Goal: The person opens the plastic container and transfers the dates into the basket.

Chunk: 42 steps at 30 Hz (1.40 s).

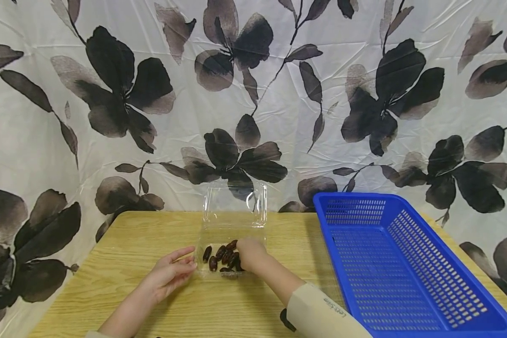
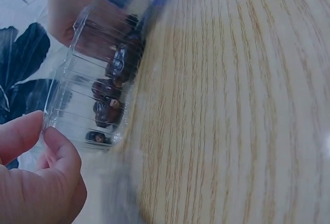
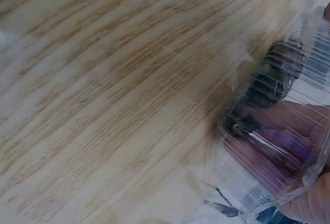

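Observation:
A clear plastic clamshell container point(image 1: 203, 271) lies on the table with its lid point(image 1: 235, 206) raised at the back. Several dark brown dates point(image 1: 213, 263) are spread over its bottom. My left hand point(image 1: 171, 274) pinches the container's left rim between thumb and finger, as the left wrist view shows up close. From the right, my right hand point(image 1: 253, 256) reaches down into the container, its fingers point(image 3: 289, 118) seen through the ribbed plastic wall beside the dates. Whether a date sits between those fingers I cannot tell.
A large blue plastic basket point(image 1: 342, 267) with perforated sides stands to the right on the wooden table point(image 1: 110, 267). Behind the table hangs a white cloth point(image 1: 312, 117) with dark flowers. A small black object point(image 1: 286, 320) shows by the right sleeve.

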Motion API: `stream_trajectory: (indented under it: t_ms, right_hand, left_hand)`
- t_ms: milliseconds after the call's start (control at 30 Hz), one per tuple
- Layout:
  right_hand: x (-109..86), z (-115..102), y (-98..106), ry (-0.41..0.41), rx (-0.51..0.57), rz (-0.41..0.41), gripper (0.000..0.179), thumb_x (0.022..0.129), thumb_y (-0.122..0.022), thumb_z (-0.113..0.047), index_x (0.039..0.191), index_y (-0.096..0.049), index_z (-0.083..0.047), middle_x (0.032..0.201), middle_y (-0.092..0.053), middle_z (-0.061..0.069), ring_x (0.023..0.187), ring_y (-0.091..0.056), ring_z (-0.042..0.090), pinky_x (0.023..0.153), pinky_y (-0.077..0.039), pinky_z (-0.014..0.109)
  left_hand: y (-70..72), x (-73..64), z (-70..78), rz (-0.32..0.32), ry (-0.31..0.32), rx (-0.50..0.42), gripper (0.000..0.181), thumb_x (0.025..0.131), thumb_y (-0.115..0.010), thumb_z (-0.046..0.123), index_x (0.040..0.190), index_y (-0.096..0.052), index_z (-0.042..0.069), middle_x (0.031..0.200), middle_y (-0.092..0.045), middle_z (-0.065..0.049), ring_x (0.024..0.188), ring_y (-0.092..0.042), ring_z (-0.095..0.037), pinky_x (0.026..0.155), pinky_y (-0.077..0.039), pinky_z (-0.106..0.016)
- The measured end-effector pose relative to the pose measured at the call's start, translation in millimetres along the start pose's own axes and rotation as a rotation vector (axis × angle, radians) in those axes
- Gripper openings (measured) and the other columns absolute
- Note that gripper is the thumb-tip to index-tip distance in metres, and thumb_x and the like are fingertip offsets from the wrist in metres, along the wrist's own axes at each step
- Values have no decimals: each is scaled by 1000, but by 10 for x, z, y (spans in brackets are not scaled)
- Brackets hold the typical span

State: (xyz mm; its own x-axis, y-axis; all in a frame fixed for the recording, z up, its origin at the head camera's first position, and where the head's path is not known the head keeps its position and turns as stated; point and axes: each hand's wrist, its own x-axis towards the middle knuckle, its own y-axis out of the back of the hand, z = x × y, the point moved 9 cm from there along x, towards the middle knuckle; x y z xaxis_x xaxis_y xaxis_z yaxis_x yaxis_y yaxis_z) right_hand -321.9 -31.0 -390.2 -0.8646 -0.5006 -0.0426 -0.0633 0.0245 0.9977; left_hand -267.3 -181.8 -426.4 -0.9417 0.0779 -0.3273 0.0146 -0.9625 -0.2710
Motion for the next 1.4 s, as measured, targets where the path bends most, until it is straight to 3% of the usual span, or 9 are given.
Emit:
stream_trajectory:
  t_ms: [567, 700, 833, 900, 967, 1067, 1100, 1233, 1400]
  right_hand:
    - [-27, 26, 56, 14, 74, 62, 23, 75, -69, 2, 60, -54, -7, 60, -54, 1, 55, -49, 13, 50, -45, 26]
    - [-19, 34, 108, 17, 105, 68, 39, 70, -63, 8, 50, -37, -12, 46, -31, -6, 45, -27, 8, 39, -27, 18]
    - [-2, 44, 173, 45, 184, 48, 45, 64, -53, 11, 48, -20, -16, 46, -12, -7, 45, -10, 6, 42, -10, 17]
    - [-1, 54, 210, 57, 241, 31, 38, 64, -54, 11, 45, -31, -14, 46, -24, -8, 43, -19, 5, 42, -18, 15]
    - [-1, 67, 252, 68, 292, 18, 25, 67, -58, 9, 50, -52, -8, 52, -46, -7, 47, -40, 6, 45, -33, 15]
    - [-1, 96, 310, 80, 379, 14, 12, 70, -66, 5, 77, -72, -2, 81, -69, 4, 75, -63, 18, 65, -51, 25]
    - [1, 107, 330, 82, 408, 12, 15, 70, -66, 4, 83, -73, 0, 87, -70, 7, 80, -64, 21, 68, -52, 27]
    - [9, 161, 349, 56, 616, -33, 18, 71, -62, 10, 85, -71, 5, 88, -69, 12, 59, -59, 15, 56, -52, 26]
    - [1, 225, 374, -4, 830, -87, 21, 71, -57, 15, 89, -68, 10, 86, -67, 13, 54, -56, 14, 53, -54, 29]
  left_hand:
    - [3, 4, -21, 9, 1, -15, 68, 84, -55, -15, 143, -21, -8, 107, -42, -11, 86, -51, -13, 73, -49, -18]
    - [5, 8, -22, 12, -2, -15, 67, 84, -55, -14, 143, -21, -8, 109, -41, -13, 86, -51, -13, 73, -49, -18]
    - [11, 11, -21, 18, -3, -17, 67, 84, -55, -14, 142, -22, -8, 110, -41, -13, 86, -51, -13, 73, -49, -18]
    - [11, 11, -19, 16, -4, -16, 68, 84, -55, -14, 143, -22, -8, 109, -41, -12, 87, -51, -13, 73, -49, -18]
    - [11, 10, -14, 22, -3, -17, 67, 84, -55, -14, 142, -22, -8, 108, -42, -11, 86, -51, -13, 73, -49, -18]
    - [6, 9, -13, 16, -4, -12, 67, 85, -54, -14, 143, -21, -8, 106, -42, -10, 85, -51, -12, 72, -49, -18]
    - [6, 8, -13, 17, -3, -12, 67, 85, -54, -14, 143, -21, -8, 105, -43, -10, 85, -51, -12, 72, -49, -18]
    - [13, 10, -14, 21, 0, -6, 68, 84, -55, -14, 142, -21, -8, 105, -43, -10, 84, -51, -12, 72, -49, -18]
    - [15, 13, -21, 17, 2, -2, 70, 83, -59, -12, 143, -22, -8, 104, -44, -9, 84, -52, -12, 72, -49, -18]
